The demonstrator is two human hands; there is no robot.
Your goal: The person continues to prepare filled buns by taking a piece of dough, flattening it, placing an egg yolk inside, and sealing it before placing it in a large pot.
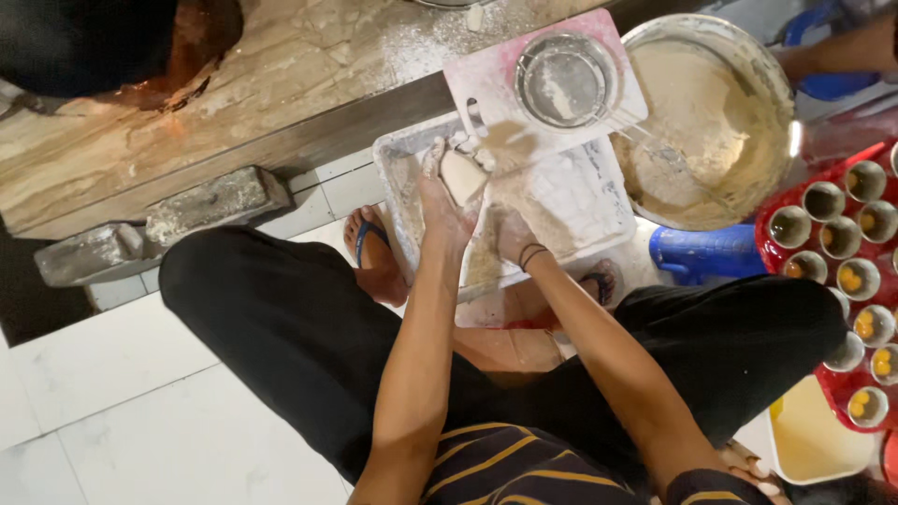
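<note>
Flouring is judged the step in hand: a pale dough piece (pixel 462 176) is gripped by the left hand (pixel 447 201) over the floured tray (pixel 599 201); the right hand (pixel 513 232) rests open-palmed in flour. Turning for even coating seems needed next.

A pale dough piece (pixel 461 176) lies above the white-floured grey tray (pixel 599 201). Right of the tray stand a blue stool (pixel 706 252) and a red rack (pixel 823 374) of yellow-filled cups (pixel 859 279). The trousers (pixel 281 318) below the tray are black, the shirt (pixel 505 468) dark with yellow stripes.
</note>
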